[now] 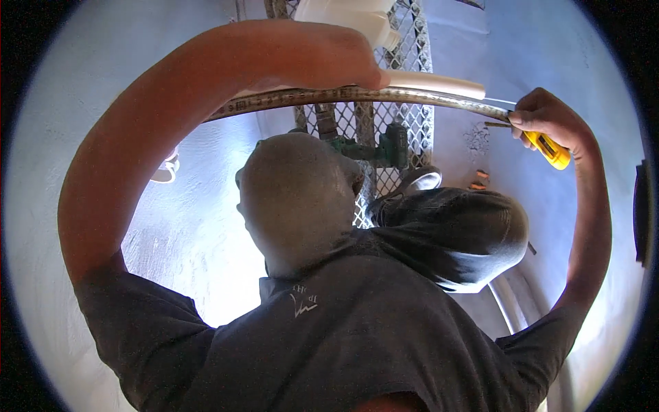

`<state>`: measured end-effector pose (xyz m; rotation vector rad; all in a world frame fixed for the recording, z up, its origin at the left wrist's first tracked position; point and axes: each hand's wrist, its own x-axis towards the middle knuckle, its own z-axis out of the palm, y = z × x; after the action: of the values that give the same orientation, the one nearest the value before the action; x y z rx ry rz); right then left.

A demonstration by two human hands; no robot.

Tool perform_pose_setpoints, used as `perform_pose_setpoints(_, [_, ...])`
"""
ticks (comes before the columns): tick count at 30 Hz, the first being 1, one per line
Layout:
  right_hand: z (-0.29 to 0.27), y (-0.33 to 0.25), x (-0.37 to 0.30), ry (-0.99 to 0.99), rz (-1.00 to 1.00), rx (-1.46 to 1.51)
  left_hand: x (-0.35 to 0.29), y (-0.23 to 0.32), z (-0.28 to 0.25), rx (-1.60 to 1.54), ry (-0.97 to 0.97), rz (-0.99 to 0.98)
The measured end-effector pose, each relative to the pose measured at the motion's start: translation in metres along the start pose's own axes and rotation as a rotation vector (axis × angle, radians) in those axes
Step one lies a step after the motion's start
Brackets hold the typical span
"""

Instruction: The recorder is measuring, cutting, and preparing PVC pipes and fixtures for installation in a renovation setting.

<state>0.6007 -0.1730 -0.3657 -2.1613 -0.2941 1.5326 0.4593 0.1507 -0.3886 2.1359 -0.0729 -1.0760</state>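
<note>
A cream-coloured pipe [439, 83] comes out from under my left hand [360, 63], which is closed round it; most of its fingers are hidden. Just below the pipe runs a long curved brownish strip [329, 95] with printed markings, passing beneath my left forearm. Its right end reaches my right hand [546, 118]. That hand is closed on a yellow-handled tool [549, 150], whose working end I cannot make out. A thin pale line [499, 101] shows between the cream pipe and my right fingers.
A green cordless drill [391, 145] lies on a metal mesh walkway [420, 130]. Above is a whitish plastic jug [343, 15]. Small orange pieces [480, 180] lie on the pale floor, and a white ring-shaped thing [166, 169] is at left. My bent knees [295, 199] rise in the middle.
</note>
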Motion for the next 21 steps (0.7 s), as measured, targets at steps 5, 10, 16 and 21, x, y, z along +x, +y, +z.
perform_pose_setpoints(5, [0.003, -0.008, 0.001, -0.057, -0.003, -0.03, 0.0, -0.003, -0.001, -0.155, 0.009, 0.042])
perform_pose_setpoints(10, [0.003, -0.012, -0.003, 0.008, 0.074, -0.022, 0.005, -0.006, 0.001, -0.144, -0.082, 0.079])
perform_pose_setpoints(16, [0.006, -0.013, -0.008, 0.106, 0.122, -0.012, 0.006, -0.008, 0.001, -0.184, -0.126, 0.044])
perform_pose_setpoints(21, [0.007, -0.019, -0.004, 0.037, 0.1, -0.067, 0.002, -0.009, -0.001, -0.307, -0.217, -0.012])
